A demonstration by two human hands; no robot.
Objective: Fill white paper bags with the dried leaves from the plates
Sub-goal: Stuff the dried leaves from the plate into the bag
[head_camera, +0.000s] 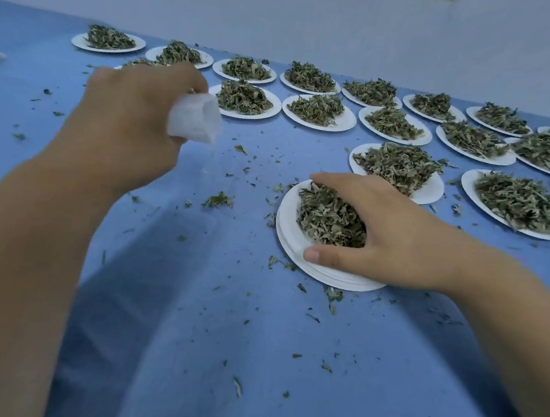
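Nearest, the blue counter (189, 334) is strewn with leaf crumbs (218, 200), presumably spilled in the filling. Just beyond, a stack of white plates (289, 236) is pressed down by the thumb of the right hand (374, 237). Its grip is curled round the heap of dried leaves (329, 216) on the top plate. The heap is judged to be gathered for lifting, with the thumb steadying the stack.

Further off to the left, a white paper bag (195, 120) is held above the counter by the left hand (132, 112), the grip pinched round its upper part. The mouth appears turned toward the plates, ready for the leaves. How much it holds cannot be told.

Behind, rows of loaded plates (517, 203) are set side by side, reaching back to the pale wall (316, 19).
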